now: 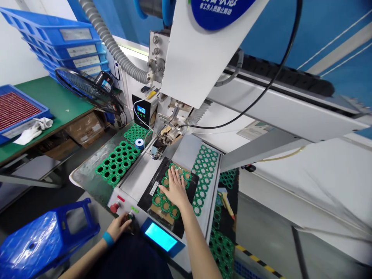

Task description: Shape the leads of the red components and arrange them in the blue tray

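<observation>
Though partly under the right hand (176,190), green ring-patterned board (161,203)

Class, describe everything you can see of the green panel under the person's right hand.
The green panel is a flat sheet of joined rings, resembling circuit board, with small pale marks too fine to read. Tan material shows through its round holes and past its near edge. It lies flat, slanting across the view, over a dark plate beyond the lit screen. The right hand, fingers spread, appears to rest on it, hiding part of its middle and right side.
</observation>
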The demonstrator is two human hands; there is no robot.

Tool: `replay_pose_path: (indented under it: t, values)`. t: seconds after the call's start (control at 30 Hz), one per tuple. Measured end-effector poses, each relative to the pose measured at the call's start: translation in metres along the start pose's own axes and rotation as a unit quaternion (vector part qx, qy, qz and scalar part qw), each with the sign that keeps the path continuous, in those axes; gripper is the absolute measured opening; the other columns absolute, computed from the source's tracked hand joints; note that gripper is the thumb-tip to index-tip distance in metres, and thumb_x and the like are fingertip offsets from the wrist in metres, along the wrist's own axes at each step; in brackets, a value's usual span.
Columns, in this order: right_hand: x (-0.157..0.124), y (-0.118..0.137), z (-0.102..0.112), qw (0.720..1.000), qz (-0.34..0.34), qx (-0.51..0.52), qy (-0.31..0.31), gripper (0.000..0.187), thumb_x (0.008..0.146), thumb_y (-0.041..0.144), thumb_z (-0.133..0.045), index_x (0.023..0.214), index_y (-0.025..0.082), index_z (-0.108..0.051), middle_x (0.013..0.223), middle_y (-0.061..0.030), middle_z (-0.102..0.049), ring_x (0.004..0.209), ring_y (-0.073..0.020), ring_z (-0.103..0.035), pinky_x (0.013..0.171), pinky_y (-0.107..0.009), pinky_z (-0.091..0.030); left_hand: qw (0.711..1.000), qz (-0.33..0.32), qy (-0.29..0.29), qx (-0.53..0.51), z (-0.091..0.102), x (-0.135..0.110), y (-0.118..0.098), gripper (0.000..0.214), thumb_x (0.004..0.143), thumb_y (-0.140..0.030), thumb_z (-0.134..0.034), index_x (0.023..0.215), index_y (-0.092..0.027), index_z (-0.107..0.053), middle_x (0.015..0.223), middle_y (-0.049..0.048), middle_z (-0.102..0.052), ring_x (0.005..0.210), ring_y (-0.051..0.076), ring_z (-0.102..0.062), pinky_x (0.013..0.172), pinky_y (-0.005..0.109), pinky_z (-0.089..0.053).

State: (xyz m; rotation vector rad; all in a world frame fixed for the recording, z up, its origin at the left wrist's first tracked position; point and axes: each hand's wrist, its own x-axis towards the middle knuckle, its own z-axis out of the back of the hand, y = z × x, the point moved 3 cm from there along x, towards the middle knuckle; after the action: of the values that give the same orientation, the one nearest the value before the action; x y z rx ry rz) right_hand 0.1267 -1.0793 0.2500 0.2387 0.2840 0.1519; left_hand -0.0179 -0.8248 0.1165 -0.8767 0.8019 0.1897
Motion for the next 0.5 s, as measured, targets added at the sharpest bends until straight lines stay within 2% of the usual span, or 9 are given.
replay_pose_path:
  t: [0.13, 0.27, 0.4, 0.5]
  values:
    - [-0.003, 0.003, 0.006, 1.0, 0.004, 0.023, -0.018, 0.082, 0.091, 0.064, -0.028, 0.151, 0.009, -0.019, 0.159, -0.0093, -0.009, 0.147, -0.0285, -0.01, 0.117, -0.049, -0.012, 0.997, 0.003, 0.045, 0.064, 0.003, -0.009, 0.006, 0.024, 0.091, -0.033, -0.058, 0.106, -0.015, -0.062, 0.103, 0.0038, -0.066, 0.094, 0.022, -0.064, 0.084, 0.04, -0.053]
    - [-0.013, 0.004, 0.018, 0.997, 0.011, 0.052, -0.053, 0.079, 0.093, 0.061, -0.026, 0.15, 0.008, -0.021, 0.159, -0.0096, -0.013, 0.147, -0.0281, -0.008, 0.118, -0.047, -0.012, 0.989, 0.053, 0.061, 0.127, 0.015, -0.019, 0.021, 0.022, 0.09, -0.031, -0.061, 0.105, -0.015, -0.062, 0.103, 0.0043, -0.066, 0.095, 0.022, -0.064, 0.084, 0.04, -0.053]
    - [-0.04, -0.002, 0.027, 0.991, 0.009, 0.095, -0.097, 0.071, 0.095, 0.057, -0.027, 0.15, 0.012, -0.022, 0.159, -0.0087, -0.018, 0.147, -0.0254, -0.009, 0.118, -0.045, -0.017, 0.98, 0.105, 0.051, 0.162, 0.032, -0.036, 0.034, 0.021, 0.09, -0.032, -0.061, 0.102, -0.015, -0.063, 0.101, 0.0037, -0.066, 0.094, 0.022, -0.065, 0.082, 0.039, -0.054]
    - [-0.068, -0.017, 0.021, 0.984, -0.013, 0.133, -0.121, 0.064, 0.096, 0.053, -0.029, 0.149, 0.018, -0.028, 0.158, -0.0064, -0.025, 0.147, -0.0241, -0.013, 0.115, -0.044, -0.027, 0.977, 0.124, 0.029, 0.17, 0.038, -0.05, 0.037, 0.021, 0.089, -0.031, -0.063, 0.103, -0.015, -0.062, 0.1, 0.0033, -0.065, 0.09, 0.021, -0.065, 0.078, 0.037, -0.055]
